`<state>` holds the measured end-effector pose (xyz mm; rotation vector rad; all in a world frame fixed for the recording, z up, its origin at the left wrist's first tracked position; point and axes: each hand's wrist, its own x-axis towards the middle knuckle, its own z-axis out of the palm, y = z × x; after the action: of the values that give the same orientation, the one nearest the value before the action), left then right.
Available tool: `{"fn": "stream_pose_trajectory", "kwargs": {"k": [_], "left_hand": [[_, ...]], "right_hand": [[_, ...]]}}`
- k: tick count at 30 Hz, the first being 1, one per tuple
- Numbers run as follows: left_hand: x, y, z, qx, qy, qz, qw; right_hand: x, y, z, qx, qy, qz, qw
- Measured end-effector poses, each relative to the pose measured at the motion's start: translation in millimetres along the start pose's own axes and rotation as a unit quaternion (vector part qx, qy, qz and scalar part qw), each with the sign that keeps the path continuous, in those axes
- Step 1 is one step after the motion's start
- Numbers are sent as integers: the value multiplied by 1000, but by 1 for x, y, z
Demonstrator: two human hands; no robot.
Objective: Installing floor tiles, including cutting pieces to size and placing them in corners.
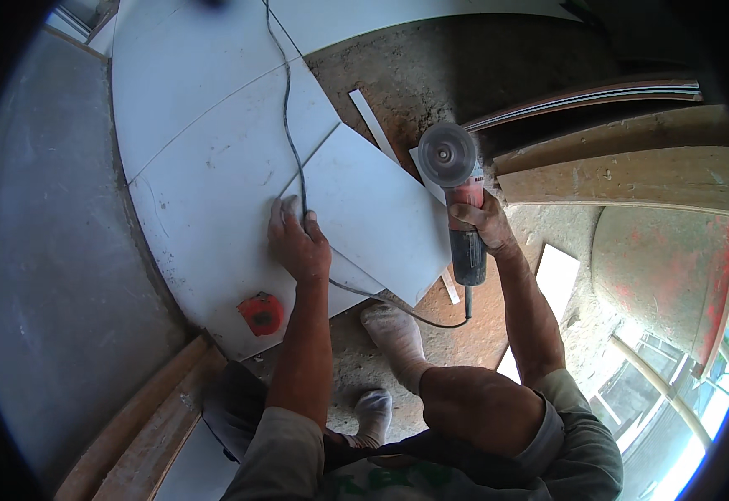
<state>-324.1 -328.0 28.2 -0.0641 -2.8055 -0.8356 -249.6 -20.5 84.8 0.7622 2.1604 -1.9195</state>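
Note:
My right hand (488, 222) is wrapped round the body of an angle grinder (467, 242). The grinder is upright in the view, its round disc (448, 155) at the far end and its cord leaving the near end. My left hand (300, 242) is over the corner of a loose white tile (373, 200). The dark power cord (287, 108) passes between its thumb and bent fingers and comes out below the hand. This loose tile lies partly on other white tiles (205, 184). Near my left forearm sits a red tape measure (261, 314).
White offcut strips (371, 121) and another white piece (556, 280) lie on the rough floor. Wooden boards (623, 175) stand at the right, beside a worn greenish-red drum-like container (661, 280). More boards (151, 417) are at lower left. My feet (393, 334) are just before the tiles.

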Motion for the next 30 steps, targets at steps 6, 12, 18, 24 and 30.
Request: {"fn": "stream_pose_trajectory", "kwargs": {"k": [6, 12, 18, 24, 30], "left_hand": [[20, -26, -25, 113, 6, -105, 988], [-24, -1, -30, -29, -57, 35, 997], [-61, 49, -11, -57, -102, 38, 992], [-40, 47, 0, -139, -201, 117, 963], [-26, 37, 7, -177, -270, 170, 931]], "right_hand": [[10, 5, 9, 102, 2, 37, 994], [13, 5, 9, 106, -9, 47, 993], [4, 13, 6, 94, 6, 42, 995], [-11, 15, -9, 56, 17, 20, 998], [-15, 19, -15, 89, 41, 19, 995]]}}
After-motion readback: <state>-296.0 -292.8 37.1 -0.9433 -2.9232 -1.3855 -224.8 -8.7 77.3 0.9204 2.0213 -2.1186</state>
